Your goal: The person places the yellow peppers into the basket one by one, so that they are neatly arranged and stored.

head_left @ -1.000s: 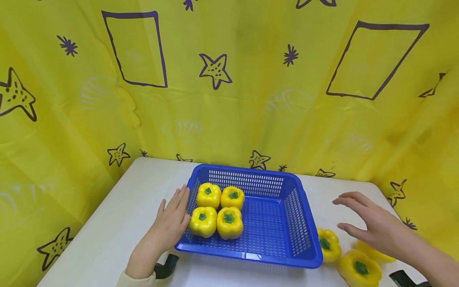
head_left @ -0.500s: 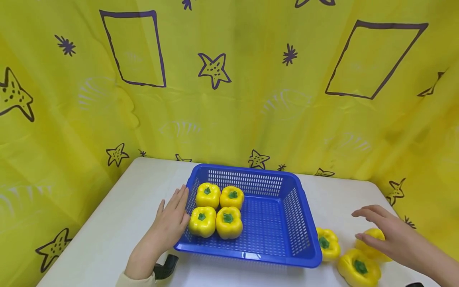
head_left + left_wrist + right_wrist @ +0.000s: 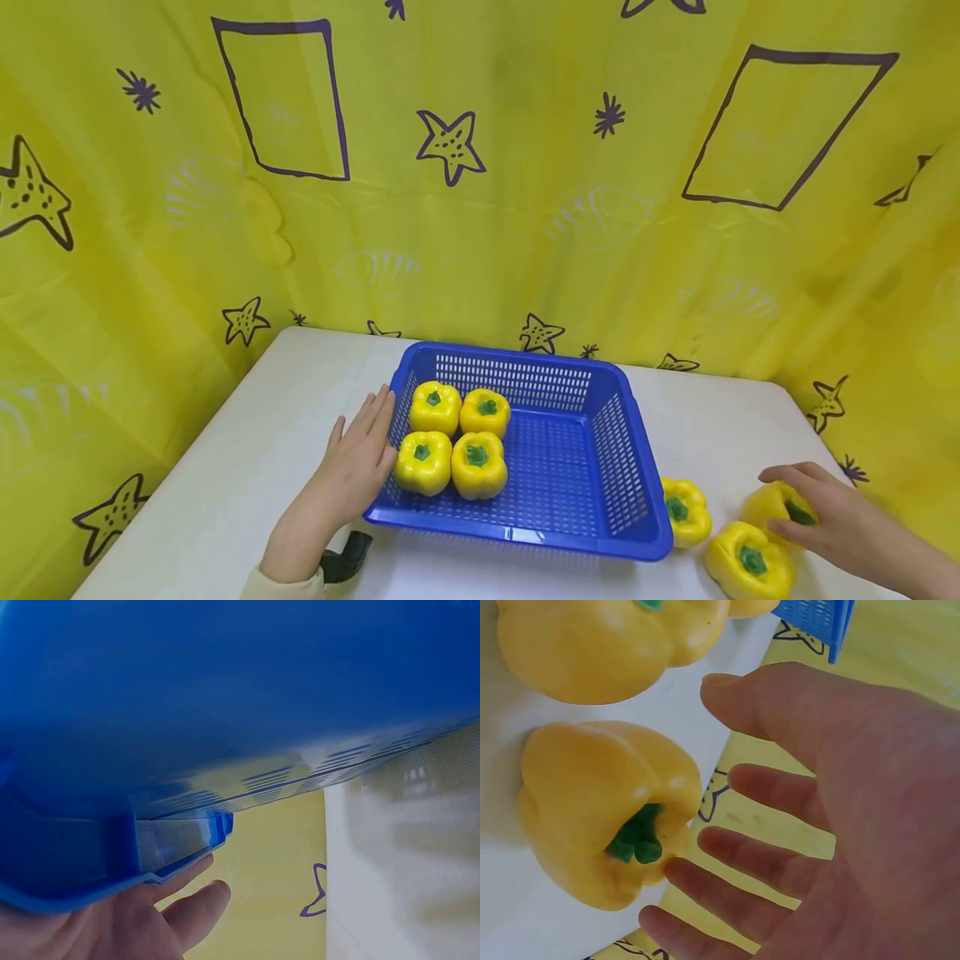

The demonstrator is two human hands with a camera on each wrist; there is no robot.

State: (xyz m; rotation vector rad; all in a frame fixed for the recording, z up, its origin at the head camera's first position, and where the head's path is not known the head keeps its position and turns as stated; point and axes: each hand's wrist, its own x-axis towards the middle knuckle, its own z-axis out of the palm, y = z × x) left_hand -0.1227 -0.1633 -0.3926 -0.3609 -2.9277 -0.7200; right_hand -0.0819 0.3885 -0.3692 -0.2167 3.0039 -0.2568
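My left hand lies with straight fingers along the left side of a blue plastic basket. In the left wrist view, the basket wall fills the top, and the fingers show under its rim. At the far right, my right hand reaches over a yellow bell pepper, which lies tilted on its side. From the right wrist, the spread fingers and thumb stand around the green-stemmed pepper, with a gap between thumb and pepper.
Several yellow bell peppers sit grouped in the basket's left half. Two more, a front pepper and one beside the basket, lie on the white table. A yellow patterned curtain hangs behind and at the sides.
My right hand has moved right and down from beside the basket to the far-right pepper, which has tipped so its stem now faces the hand. My left hand has stayed in place.
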